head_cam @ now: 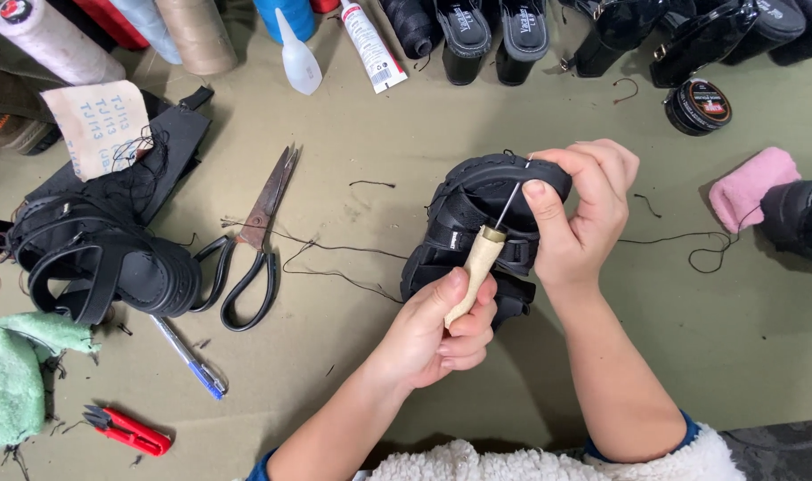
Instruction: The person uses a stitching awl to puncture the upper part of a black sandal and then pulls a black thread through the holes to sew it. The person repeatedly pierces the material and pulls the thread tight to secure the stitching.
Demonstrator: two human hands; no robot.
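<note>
Centre of frame: left hand [437, 330] fisted around a wooden-handled awl [477, 267], its metal tip pressed into a black sandal [477, 227]. Right hand [584, 209] clamps the sandal's upper edge, thumb beside the awl's shaft. Sandal held just above the olive table [353, 356]. Scissors [250, 245] left of centre; 1 red thread snip [130, 430] lower left.

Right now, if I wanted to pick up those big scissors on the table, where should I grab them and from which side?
Take the scissors by the black loop handles, probably from the near side. The loops lie towards the person, open and flat on the table, while the rusty blades point away towards the glue bottle. A loose black thread crosses beside them, so lift clear of it.
</note>
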